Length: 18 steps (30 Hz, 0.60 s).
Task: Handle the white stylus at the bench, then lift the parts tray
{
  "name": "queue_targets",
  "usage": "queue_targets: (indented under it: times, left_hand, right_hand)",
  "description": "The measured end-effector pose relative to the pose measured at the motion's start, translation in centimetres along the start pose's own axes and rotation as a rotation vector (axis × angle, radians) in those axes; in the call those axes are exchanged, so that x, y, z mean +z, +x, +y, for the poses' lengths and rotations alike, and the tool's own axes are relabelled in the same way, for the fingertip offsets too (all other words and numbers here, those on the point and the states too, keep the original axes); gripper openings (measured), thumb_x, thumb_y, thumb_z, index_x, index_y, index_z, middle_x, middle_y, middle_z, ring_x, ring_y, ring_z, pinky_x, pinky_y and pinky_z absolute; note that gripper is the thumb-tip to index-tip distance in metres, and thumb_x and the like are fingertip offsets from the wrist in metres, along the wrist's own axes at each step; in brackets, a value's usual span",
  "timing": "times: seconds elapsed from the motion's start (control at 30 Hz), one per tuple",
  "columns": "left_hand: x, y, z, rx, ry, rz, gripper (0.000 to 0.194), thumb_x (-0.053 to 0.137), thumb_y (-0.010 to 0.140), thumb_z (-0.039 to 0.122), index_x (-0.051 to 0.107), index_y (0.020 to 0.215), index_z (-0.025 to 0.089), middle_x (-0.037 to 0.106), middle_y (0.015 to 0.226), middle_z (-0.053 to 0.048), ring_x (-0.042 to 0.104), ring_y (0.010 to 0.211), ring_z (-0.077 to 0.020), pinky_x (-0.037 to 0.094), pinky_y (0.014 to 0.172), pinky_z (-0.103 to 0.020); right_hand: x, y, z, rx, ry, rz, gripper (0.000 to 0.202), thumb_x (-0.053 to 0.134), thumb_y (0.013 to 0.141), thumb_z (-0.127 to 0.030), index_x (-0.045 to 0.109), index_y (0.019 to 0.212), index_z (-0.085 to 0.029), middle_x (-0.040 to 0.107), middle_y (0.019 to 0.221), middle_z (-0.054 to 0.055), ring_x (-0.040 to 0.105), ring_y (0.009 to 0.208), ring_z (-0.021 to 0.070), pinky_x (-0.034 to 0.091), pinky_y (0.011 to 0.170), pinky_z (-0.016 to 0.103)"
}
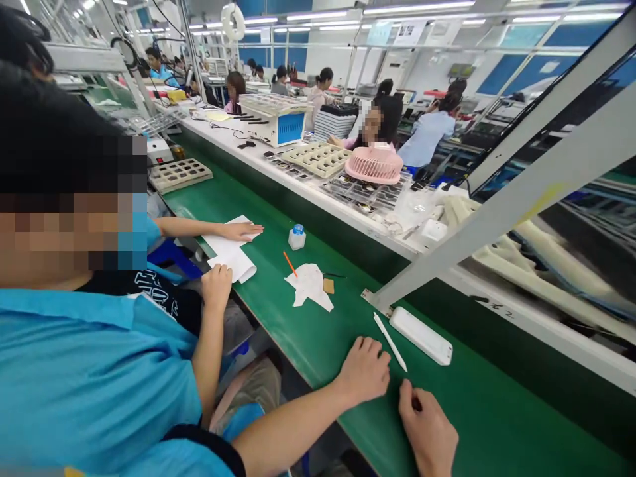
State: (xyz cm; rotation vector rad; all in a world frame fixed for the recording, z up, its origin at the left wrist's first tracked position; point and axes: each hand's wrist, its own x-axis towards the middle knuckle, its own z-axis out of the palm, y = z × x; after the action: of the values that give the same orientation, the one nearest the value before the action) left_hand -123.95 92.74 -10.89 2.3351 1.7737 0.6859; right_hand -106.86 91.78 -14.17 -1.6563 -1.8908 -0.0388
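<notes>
My left hand [365,372] rests on the green bench top [342,424], knuckles up and fingers curled in. Nothing shows in it. To its right, my right hand [428,425] forms a loose fist, thumb close to the curled forefinger, with no object visible inside. Just beyond both hands lies a white pen [390,342], touching neither. A white oblong device [421,336] lies past the pen. Farther left is a cut piece of white paper [311,285] with an orange stick [290,263], a small tan pad [328,286] and a thin dark tool [335,275] around it.
A clear bottle with a blue cap [297,237] stands farther along. On the left, a co-worker's hands [242,231] rest on and near folded white paper [231,255]. A slanted metal post [477,212] rises beside the raised shelf, which carries trays [318,158] and a pink basket [375,163].
</notes>
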Motion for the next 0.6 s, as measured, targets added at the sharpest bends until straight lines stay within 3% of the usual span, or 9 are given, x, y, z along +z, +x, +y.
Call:
queue_targets:
  times: [0.13,0.33,0.47,0.6]
  left_hand:
    - [1.3,1.6,0.2,0.121,0.111,0.025,0.018,0.057,0.102,0.029,0.063,0.105,0.012,0.056,0.102,-0.011,0.053,0.099,-0.0292,0.05,0.083,-0.044]
    - [1.7,0.7,-0.1,0.153,0.143,0.025,0.021,0.054,0.104,0.03,0.062,0.11,0.012,0.057,0.106,-0.011,0.052,0.1,-0.0282,0.048,0.083,-0.042]
    - [1.7,-0.9,-0.1,0.152,0.129,0.025,0.025,0.053,0.107,0.033,0.064,0.111,0.011,0.06,0.116,-0.012,0.054,0.108,-0.0278,0.05,0.093,-0.042]
    - [2.1,-2.3,-0.3,0.151,0.086,0.054,0.028,0.055,0.107,0.035,0.066,0.119,0.012,0.061,0.132,-0.011,0.053,0.123,-0.0279,0.048,0.109,-0.042]
  right_hand:
    - [0.2,1.9,1.0,0.084,0.105,0.115,0.05,0.049,0.095,-0.059,0.056,0.062,-0.022,0.058,0.061,0.006,0.051,0.055,0.0196,0.032,0.055,0.033]
    - [-0.8,3.2,2.4,0.567,0.375,0.135,0.041,0.059,0.085,-0.054,0.065,0.063,-0.019,0.054,0.055,0.004,0.052,0.057,0.0199,0.036,0.058,0.034]
    - [-0.1,3.9,3.8,0.872,0.835,0.271,0.03,0.072,0.073,-0.045,0.064,0.065,-0.017,0.057,0.06,0.002,0.05,0.055,0.0162,0.04,0.052,0.029]
    - [1.1,5.4,5.3,0.89,0.91,0.188,0.031,0.077,0.069,-0.044,0.067,0.066,-0.015,0.061,0.065,0.003,0.053,0.059,0.0143,0.043,0.051,0.025]
